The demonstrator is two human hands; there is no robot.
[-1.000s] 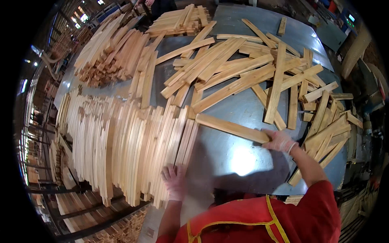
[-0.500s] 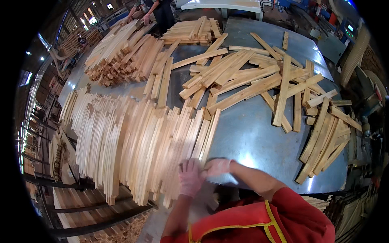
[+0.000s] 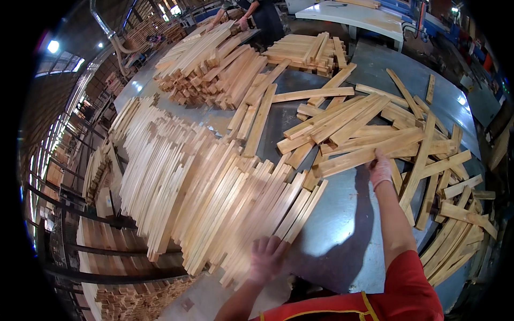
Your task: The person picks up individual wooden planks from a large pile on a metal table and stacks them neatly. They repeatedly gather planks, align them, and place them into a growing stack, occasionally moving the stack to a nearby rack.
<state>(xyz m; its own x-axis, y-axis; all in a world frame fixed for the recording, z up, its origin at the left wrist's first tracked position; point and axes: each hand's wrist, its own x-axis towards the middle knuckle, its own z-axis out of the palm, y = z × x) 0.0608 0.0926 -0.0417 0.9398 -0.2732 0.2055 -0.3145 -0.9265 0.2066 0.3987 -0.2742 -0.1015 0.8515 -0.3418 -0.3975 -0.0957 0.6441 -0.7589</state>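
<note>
My left hand (image 3: 266,259), in a pale pinkish glove, lies with its fingers stretched over the near ends of a long row of wooden strips (image 3: 214,187) standing side by side. My right hand (image 3: 381,170), gloved alike, reaches forward to a loose heap of wooden strips at the right. Its fingers close on the near edge of one wooden strip (image 3: 348,160), which slants across the front of the heap. The fingertips there are partly hidden.
A metal table (image 3: 326,224) carries the wood. Stacks of strips (image 3: 198,64) stand at the far left, a smaller stack (image 3: 305,51) at the far middle. Beyond the far-left stack a co-worker (image 3: 267,21) handles wood. A rack with more boards (image 3: 107,238) is below left.
My right hand has left the near end of the row, beside my left hand, and moved forward right onto the loose heap. My view has shifted; the left hand stays at the row.
</note>
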